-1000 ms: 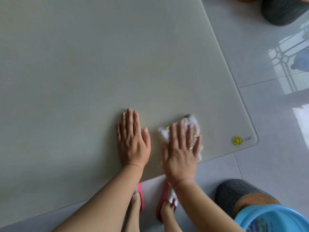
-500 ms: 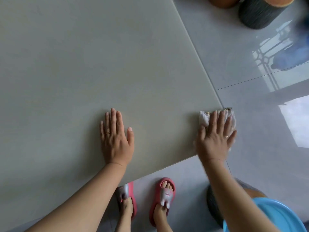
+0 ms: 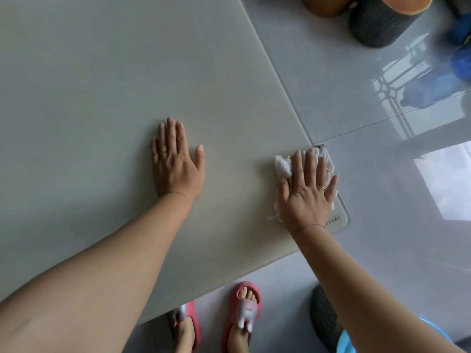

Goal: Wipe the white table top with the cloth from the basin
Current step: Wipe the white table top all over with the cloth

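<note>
The white table top (image 3: 107, 80) fills the left and middle of the head view. My right hand (image 3: 307, 192) lies flat, fingers spread, pressing a crumpled white cloth (image 3: 283, 165) onto the table's near right corner. The cloth shows past the fingertips and along both sides of the palm. My left hand (image 3: 175, 163) rests flat on bare table to the left, fingers together, thumb out, nothing under it. A sliver of the blue basin (image 3: 342, 342) shows at the bottom right, mostly hidden by my right forearm.
The table's rounded glass corner (image 3: 344, 220) juts just right of the cloth. Dark ribbed stools stand on the glossy tiled floor at top right (image 3: 382, 24) and bottom right (image 3: 323, 319). My feet in pink slippers (image 3: 244, 312) stand below the near edge.
My right hand has slid the cloth rightward from beside my left hand to the table's near right corner. My left hand stays flat in place; the camera has turned.
</note>
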